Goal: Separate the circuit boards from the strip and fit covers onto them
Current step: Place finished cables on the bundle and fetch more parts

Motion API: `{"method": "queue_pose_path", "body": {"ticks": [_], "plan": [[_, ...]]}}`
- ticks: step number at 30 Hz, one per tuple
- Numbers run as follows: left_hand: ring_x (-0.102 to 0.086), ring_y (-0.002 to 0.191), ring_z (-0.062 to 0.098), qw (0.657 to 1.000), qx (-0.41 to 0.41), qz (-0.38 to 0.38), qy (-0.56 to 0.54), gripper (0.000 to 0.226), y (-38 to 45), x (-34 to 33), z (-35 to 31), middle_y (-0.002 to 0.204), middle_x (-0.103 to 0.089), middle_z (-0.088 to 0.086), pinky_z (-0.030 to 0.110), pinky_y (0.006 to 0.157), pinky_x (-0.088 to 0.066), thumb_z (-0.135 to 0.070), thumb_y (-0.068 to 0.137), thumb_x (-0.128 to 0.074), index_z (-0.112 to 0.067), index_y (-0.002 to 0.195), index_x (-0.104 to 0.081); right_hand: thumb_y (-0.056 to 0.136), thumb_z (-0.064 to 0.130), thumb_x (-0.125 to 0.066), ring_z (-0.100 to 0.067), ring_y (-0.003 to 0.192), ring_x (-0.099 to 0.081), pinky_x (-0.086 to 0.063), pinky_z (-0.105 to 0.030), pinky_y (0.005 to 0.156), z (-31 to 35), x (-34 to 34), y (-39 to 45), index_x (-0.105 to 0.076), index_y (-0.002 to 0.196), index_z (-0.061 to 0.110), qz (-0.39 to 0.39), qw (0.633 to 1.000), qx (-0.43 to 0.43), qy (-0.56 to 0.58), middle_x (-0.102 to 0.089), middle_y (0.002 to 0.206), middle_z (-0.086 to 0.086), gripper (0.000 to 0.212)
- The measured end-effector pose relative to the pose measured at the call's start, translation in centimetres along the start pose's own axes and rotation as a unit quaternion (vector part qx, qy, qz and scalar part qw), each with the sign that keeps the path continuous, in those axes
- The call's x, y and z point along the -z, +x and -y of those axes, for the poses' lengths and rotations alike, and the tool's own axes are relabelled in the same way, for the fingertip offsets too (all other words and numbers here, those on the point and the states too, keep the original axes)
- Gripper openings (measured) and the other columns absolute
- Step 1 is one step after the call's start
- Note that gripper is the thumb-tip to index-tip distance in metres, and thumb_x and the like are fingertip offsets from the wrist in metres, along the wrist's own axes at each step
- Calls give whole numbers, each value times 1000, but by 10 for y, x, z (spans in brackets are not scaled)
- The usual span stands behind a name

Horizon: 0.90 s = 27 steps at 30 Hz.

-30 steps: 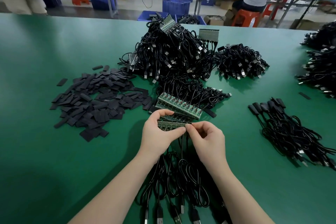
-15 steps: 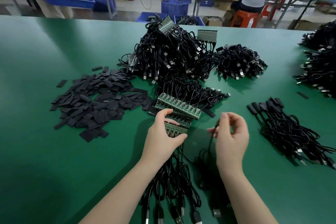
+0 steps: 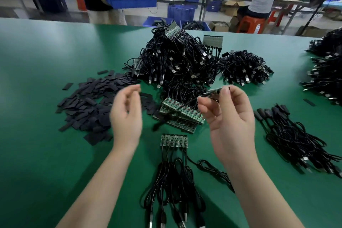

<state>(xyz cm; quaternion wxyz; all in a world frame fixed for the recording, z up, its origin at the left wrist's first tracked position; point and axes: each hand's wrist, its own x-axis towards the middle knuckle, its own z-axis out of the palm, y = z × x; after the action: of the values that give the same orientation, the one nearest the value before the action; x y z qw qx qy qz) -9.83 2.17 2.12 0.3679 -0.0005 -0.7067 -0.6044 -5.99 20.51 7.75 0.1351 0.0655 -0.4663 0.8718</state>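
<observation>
- Green table [image 3: 37, 79] — covers [image 3: 88, 105] heaped far left, beside the empty, loosely curled left hand [image 3: 126, 114]
- Right hand [image 3: 231, 116] pinches a separated board [image 3: 212, 92], long axis left-right
- Strip [image 3: 174, 140] lies between the wrists

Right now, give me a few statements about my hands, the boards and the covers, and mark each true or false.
1. The right hand pinches a single circuit board. True.
2. The left hand grips the board strip. False: it holds nothing; the strip lies on the green table.
3. The pile of black covers lies left of the left hand. True.
4. The strip on the table has no cables attached. False: black cables run from it.
</observation>
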Motion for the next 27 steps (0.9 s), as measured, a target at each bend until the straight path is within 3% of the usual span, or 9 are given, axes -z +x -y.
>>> {"method": "queue_pose_path", "body": {"ticks": [2, 4, 6, 8, 11, 14, 17, 23, 27], "plan": [[-59, 79, -5, 998, 26, -56, 10, 21, 21, 18, 9, 93, -67, -21, 11, 73, -48, -20, 96, -49, -36, 104, -60, 100, 9, -53, -21, 80, -73, -57, -23, 69, -13, 13, 3, -56, 100, 10, -26, 997, -59, -52, -69, 85, -7, 3], [-60, 81, -6, 993, 62, -51, 88, 21, 42, 30, 20, 92, -67, -20, 15, 76, -49, -21, 94, -49, -35, 105, -61, 99, 9, -56, -21, 85, -73, -57, -24, 70, -30, 29, 2, -57, 101, 10, -18, 966, -122, -227, -72, 92, -11, 3], [-59, 82, -4, 975, 97, 28, 197, 25, 58, 35, 35, 95, -65, -19, 21, 77, -47, -22, 94, -52, -33, 114, -61, 96, 15, -61, -26, 88, -71, -57, -32, 74, -44, 45, -3, -61, 96, 17, 5, 906, -172, -386, -73, 89, -8, 2], [-60, 86, 6, 944, 96, 134, 284, 34, 69, 34, 48, 106, -64, -10, 26, 80, -47, -19, 93, -56, -26, 126, -60, 94, 21, -65, -28, 86, -70, -54, -39, 80, -47, 59, -5, -62, 91, 23, 14, 864, -193, -464, -74, 83, -1, 4], [-64, 92, 19, 867, 28, 251, 429, 39, 79, 26, 59, 129, -60, -1, 36, 78, -54, -22, 94, -56, -27, 132, -58, 94, 23, -63, -22, 76, -69, -57, -40, 70, -39, 66, -6, -60, 91, 23, 39, 831, -220, -509, -74, 82, 0, 4], [-57, 117, 25, 779, -1, 338, 528, 43, 79, 13, 70, 140, -52, 1, 40, 85, -53, -33, 97, -53, -28, 139, -51, 96, 21, -59, -16, 67, -73, -54, -27, 49, -34, 63, -13, -55, 92, 20, 111, 817, -271, -497, -73, 84, 1, 6], [-55, 118, 30, 712, -4, 364, 600, 40, 74, 3, 75, 136, -55, 4, 43, 87, -53, -35, 100, -48, -28, 140, -52, 97, 23, -58, -12, 67, -72, -53, -27, 55, -36, 57, -10, -53, 88, 29, 157, 791, -189, -561, -73, 82, 4, 12], [-59, 106, 32, 719, -15, 307, 623, 37, 73, -1, 77, 119, -65, 7, 38, 78, -50, -20, 97, -48, -28, 131, -61, 97, 17, -60, -11, 66, -68, -48, -22, 65, -53, 54, 0, -59, 96, 21, 175, 868, -181, -429, -72, 72, 6, 5], [-62, 96, 30, 730, -50, 294, 614, 34, 72, 2, 83, 114, -66, 5, 32, 69, -44, -29, 101, -42, -29, 127, -64, 95, 14, -64, -8, 67, -67, -50, -15, 70, -64, 64, -5, -62, 94, 18, 162, 883, -154, -412, -70, 68, 10, 5]]}}
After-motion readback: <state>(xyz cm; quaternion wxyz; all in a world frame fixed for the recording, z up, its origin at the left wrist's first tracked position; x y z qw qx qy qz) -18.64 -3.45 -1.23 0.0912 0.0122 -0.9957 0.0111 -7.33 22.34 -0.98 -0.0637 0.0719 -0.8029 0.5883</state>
